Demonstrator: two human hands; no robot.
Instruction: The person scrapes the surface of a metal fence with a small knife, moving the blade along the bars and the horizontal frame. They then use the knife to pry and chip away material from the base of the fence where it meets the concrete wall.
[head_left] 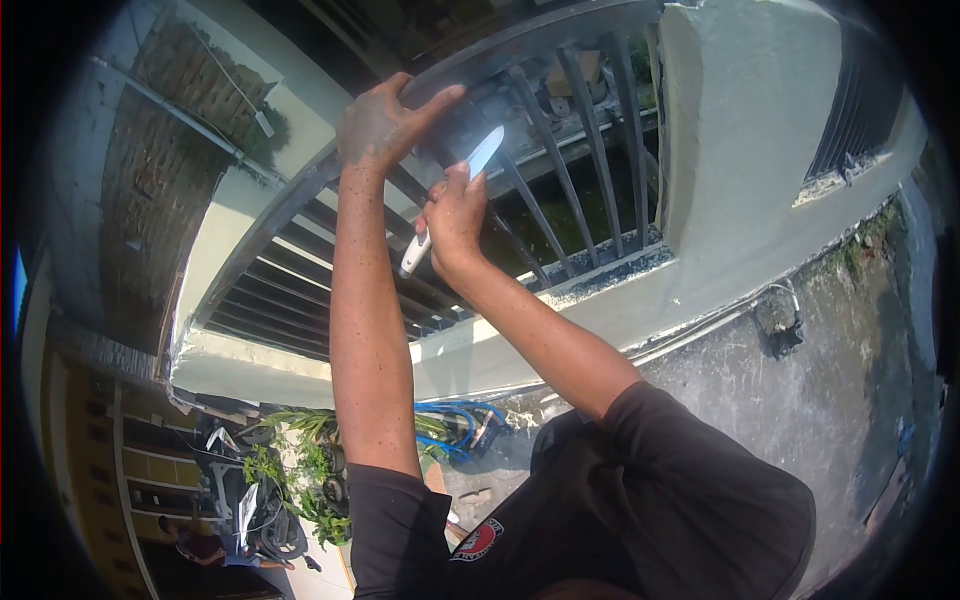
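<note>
We've the knife (486, 152) in front of the railing (592, 140), blade angled up, R hand (456, 218) fingers clenched round its white handle (415, 253). L hand (375, 128) grasps the railing's top edge (540, 35). Wall (745, 150) R of railing; plants (315, 480) & seated person (205, 545) below-L of railing.

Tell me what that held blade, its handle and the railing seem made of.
The blade looks like smooth metal, likely steel, going by its bright sheen. Its handle seems to be white plastic with dark spots like rivets, though painted wood is possible. The railing looks like dark-painted metal, judging by its slim, straight bars.
</note>
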